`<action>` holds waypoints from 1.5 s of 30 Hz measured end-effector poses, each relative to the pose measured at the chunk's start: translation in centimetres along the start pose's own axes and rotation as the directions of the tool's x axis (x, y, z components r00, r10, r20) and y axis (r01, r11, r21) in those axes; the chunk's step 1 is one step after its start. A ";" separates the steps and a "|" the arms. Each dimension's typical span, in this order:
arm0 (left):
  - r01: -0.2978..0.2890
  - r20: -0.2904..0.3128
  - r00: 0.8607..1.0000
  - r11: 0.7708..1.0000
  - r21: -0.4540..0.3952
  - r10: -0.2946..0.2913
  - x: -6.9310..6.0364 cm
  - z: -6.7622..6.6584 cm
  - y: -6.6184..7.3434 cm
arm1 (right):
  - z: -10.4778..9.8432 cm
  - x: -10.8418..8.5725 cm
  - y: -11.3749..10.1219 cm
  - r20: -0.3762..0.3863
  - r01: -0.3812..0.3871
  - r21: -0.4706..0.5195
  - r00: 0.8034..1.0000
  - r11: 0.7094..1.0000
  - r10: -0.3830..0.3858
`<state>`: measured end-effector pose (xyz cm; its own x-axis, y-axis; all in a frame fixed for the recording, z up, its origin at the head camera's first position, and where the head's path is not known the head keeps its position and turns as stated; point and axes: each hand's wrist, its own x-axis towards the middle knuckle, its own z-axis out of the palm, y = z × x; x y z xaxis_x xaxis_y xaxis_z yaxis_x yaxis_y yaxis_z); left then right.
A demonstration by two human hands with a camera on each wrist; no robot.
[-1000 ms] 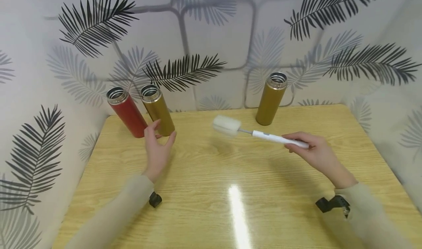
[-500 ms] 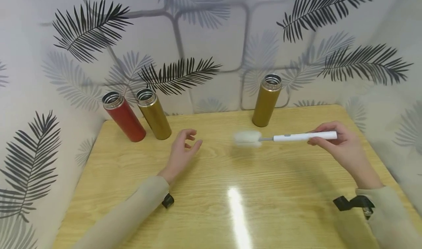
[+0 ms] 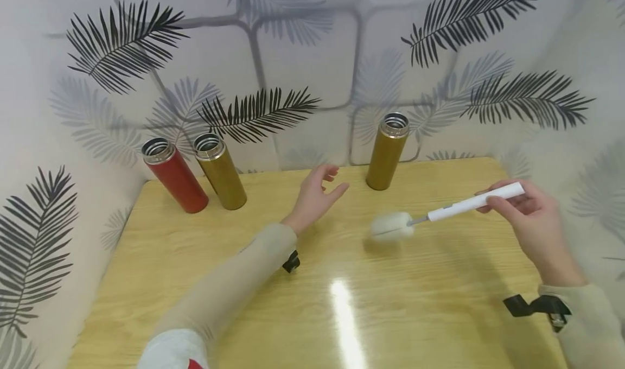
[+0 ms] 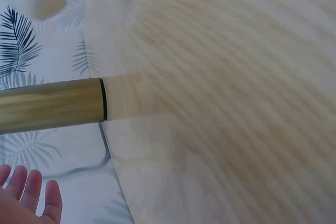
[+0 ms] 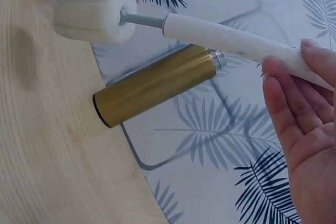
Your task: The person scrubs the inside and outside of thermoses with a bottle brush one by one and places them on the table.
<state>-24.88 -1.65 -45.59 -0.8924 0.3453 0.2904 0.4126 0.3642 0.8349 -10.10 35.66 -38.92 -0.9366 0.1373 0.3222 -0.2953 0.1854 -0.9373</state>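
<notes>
In my right hand (image 3: pixel 532 217) I hold a bottle brush (image 3: pixel 476 202) by its white handle, pinched between thumb and fingers. Its white sponge head (image 5: pixel 94 14) points left, above the table. My left hand (image 3: pixel 314 198) holds nothing; its fingers are loosely bent, a short way left of a gold bottle (image 3: pixel 387 154) that stands lidless near the back edge. The left wrist view shows the gold bottle's lower part (image 4: pixel 52 104) apart from the fingers. At the back left stand a red bottle (image 3: pixel 178 179) and another gold bottle (image 3: pixel 222 175), both with open mouths.
The wooden table (image 3: pixel 273 315) meets a wall (image 3: pixel 312 49) printed with feather-like leaves, close behind the bottles. A bright light reflection runs along the table's front middle. Each wrist carries a black strap mount (image 3: pixel 542 306).
My left hand has let go of the left gold bottle area and moved right, towards the other gold bottle. My right hand has drawn right with the brush, its head now tilted lower.
</notes>
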 end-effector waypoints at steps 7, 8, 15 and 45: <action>0.030 -0.009 1.000 1.000 0.001 -0.030 3.2 2.9 0.3 | -0.5 -0.4 0.7 0.010 0.049 0.062 0.999 0.997 -0.050; 0.039 -0.008 0.999 0.999 0.002 -0.039 3.6 3.3 0.3 | -0.6 -0.5 0.8 0.010 0.048 0.068 0.999 0.997 -0.049; 0.077 -0.010 0.997 0.997 0.030 -0.077 6.1 6.0 0.9 | -1.4 -0.7 1.1 0.017 0.057 0.115 0.998 0.992 -0.060; 0.124 0.079 0.990 0.982 -0.140 -0.114 10.1 7.8 3.2 | -0.8 -0.4 1.6 0.011 0.086 0.121 0.996 0.989 -0.088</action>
<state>-31.14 9.73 -43.60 -0.9165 0.3687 0.1553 0.2688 0.2798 0.9217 -10.03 36.71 -40.46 -0.9091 0.1099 0.4019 -0.3953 0.0773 -0.9153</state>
